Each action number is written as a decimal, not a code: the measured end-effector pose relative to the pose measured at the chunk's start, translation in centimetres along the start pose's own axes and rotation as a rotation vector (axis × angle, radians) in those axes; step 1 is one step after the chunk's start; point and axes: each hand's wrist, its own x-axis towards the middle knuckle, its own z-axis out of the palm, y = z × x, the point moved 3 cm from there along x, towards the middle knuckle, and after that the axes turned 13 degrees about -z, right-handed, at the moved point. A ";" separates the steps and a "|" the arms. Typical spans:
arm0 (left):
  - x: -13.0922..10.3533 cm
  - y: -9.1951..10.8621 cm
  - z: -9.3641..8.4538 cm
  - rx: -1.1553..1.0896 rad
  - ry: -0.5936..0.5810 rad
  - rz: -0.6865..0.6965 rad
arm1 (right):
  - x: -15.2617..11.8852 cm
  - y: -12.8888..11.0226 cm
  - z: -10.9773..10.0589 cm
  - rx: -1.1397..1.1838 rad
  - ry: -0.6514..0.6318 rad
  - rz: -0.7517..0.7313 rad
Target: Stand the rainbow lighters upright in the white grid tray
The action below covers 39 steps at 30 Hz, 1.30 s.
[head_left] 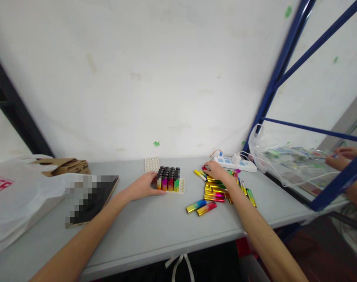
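Note:
Several lighters [168,183] with black tops and shiny coloured bodies stand upright in rows in a cream tray [182,185]. Some holes at the tray's right end show no lighter. My left hand [146,185] is closed around the left side of this block, thumb in front and fingers behind. At the back of a loose pile of shiny lighters [215,192], my right hand [216,170] has its fingers bent down onto a small red lighter [205,168], partly hidden by the fingers. Two lighters [201,208] lie apart at the front of the pile.
A second cream holed tray [152,164] lies near the wall. A white power strip [235,162] with cables sits behind the pile. To the left are a white plastic bag [22,196], folded cardboard [69,166] and a dark flat object [99,199]. Another person's hands [341,157] work beyond a blue frame [268,86].

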 end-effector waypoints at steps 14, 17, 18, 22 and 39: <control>0.2 -0.3 0.1 0.016 0.016 -0.013 | 0.4 -3.2 -1.9 0.794 0.411 -0.166; 0.1 -0.3 0.0 0.017 0.021 -0.021 | 0.5 -5.5 -1.8 1.086 0.366 -0.172; 0.1 -0.2 0.0 0.014 0.022 -0.021 | 0.6 -6.3 -1.7 1.179 0.344 -0.177; 0.0 -0.1 0.0 -0.010 0.016 -0.023 | 0.7 -8.5 -1.0 1.437 0.307 -0.145; -0.1 -0.2 0.0 -0.027 -0.002 -0.025 | 1.4 -10.6 1.2 1.143 0.369 0.039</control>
